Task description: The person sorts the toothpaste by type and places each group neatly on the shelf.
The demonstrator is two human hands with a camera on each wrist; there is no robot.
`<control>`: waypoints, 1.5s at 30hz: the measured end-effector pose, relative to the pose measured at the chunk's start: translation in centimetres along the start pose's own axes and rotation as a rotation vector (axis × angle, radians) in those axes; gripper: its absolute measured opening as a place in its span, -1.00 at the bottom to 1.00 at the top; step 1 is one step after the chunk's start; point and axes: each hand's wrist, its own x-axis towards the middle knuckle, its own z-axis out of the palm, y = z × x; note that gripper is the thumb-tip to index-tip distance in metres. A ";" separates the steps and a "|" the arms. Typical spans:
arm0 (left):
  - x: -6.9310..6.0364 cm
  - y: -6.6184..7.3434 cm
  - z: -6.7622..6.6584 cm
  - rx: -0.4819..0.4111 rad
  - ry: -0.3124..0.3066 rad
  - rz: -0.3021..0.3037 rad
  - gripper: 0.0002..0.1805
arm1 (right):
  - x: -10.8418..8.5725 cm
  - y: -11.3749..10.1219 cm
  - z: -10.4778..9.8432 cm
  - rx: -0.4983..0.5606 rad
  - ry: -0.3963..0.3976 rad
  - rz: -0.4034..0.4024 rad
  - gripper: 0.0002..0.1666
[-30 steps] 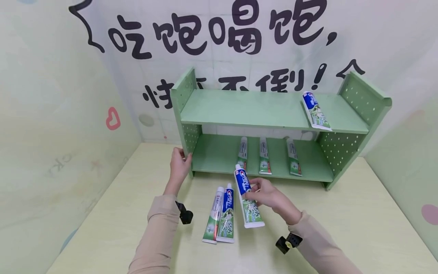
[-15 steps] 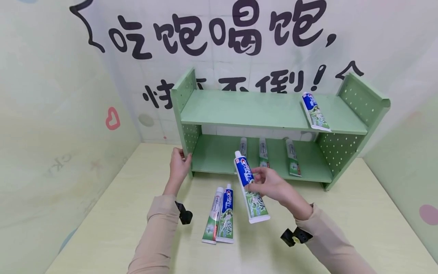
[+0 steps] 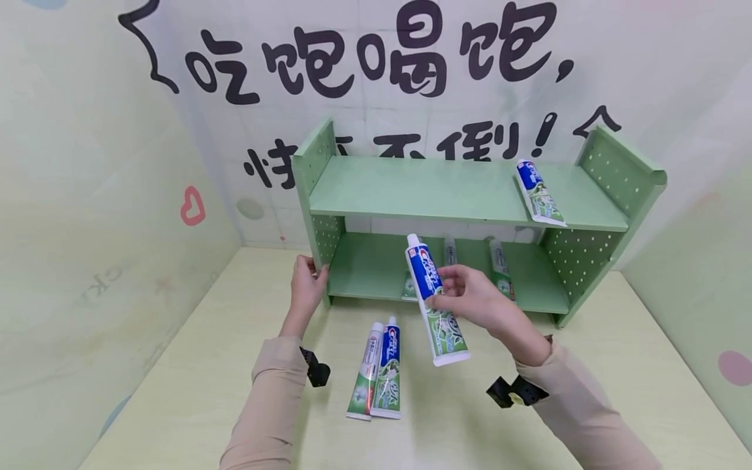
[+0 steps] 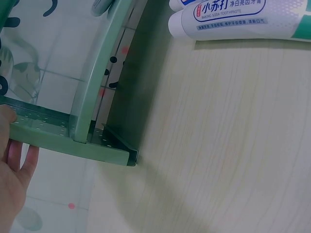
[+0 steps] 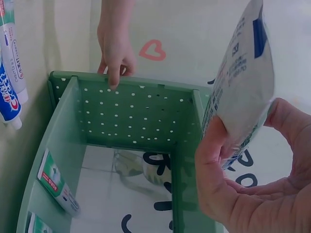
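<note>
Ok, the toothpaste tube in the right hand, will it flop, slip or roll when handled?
The toothpaste tube looks fairly stiff, jutting straight beyond the fingers. Its glossy skin could be somewhat slippery. Set down, it probably wouldn't roll far, given its wide flat end.

Black Chinese lettering (image 3: 418, 44) spans the white back wall (image 3: 376, 114) up top; red heart outline (image 3: 192, 206) at left; pale wood-grain bench (image 3: 205, 339) below.

The table (image 3: 205, 365) bears two toothpaste tubes (image 3: 388, 372) and a two-tier shelf (image 3: 399, 186) with one Crest tube (image 3: 539, 191) above, three green-and-white tubes (image 3: 499, 256) below.
</note>
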 end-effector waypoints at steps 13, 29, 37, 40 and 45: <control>0.0 0.2 -0.2 -0.006 -0.008 -0.014 -0.66 | 0.3 -2.0 -2.3 -0.034 0.091 -0.010 -0.26; 0.0 0.0 -0.1 -0.001 -0.008 -0.004 -0.67 | 2.3 -4.6 -6.2 -0.092 0.202 0.068 -0.24; 0.0 0.1 -0.1 -0.005 -0.010 -0.007 -0.67 | 3.6 -5.0 -7.0 -0.098 0.256 0.109 -0.24; 0.0 0.1 -0.2 -0.005 -0.008 -0.008 -0.67 | 4.1 -5.1 -7.3 -0.095 0.267 0.113 -0.23; -0.1 0.1 -0.2 -0.007 -0.008 -0.005 -0.67 | 4.9 -5.2 -7.9 -0.074 0.283 0.116 -0.21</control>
